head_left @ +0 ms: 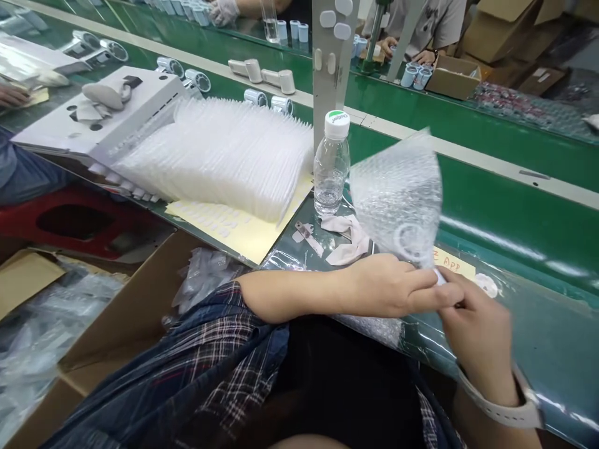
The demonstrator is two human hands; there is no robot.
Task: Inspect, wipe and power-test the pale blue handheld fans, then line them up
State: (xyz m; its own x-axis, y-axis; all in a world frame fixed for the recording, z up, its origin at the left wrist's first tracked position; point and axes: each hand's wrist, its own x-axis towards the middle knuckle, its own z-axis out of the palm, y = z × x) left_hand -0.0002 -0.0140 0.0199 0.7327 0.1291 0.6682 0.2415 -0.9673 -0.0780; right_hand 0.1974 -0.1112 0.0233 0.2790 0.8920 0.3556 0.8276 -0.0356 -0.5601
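Note:
A clear bubble-wrap bag [397,193] fans out above my hands, with a round white ring-shaped part showing through its lower end. My left hand [393,287] reaches in from the left, its fingers closed on the bag's narrow lower end. Wearing a light watch strap, my right hand [482,324] meets it there, fingers pinched on the same end beside a small white piece. Overlapping fingers hide the exact grip. Just left of the bag, a water bottle [331,165] stands upright near a crumpled cloth [349,240].
A thick stack of bubble bags [224,156] lies on yellow paper [262,240] at the left. Behind it rises a metal post [330,81]. An open carton [116,318] with plastic bags sits below left. People's hands are across the green conveyor [491,168].

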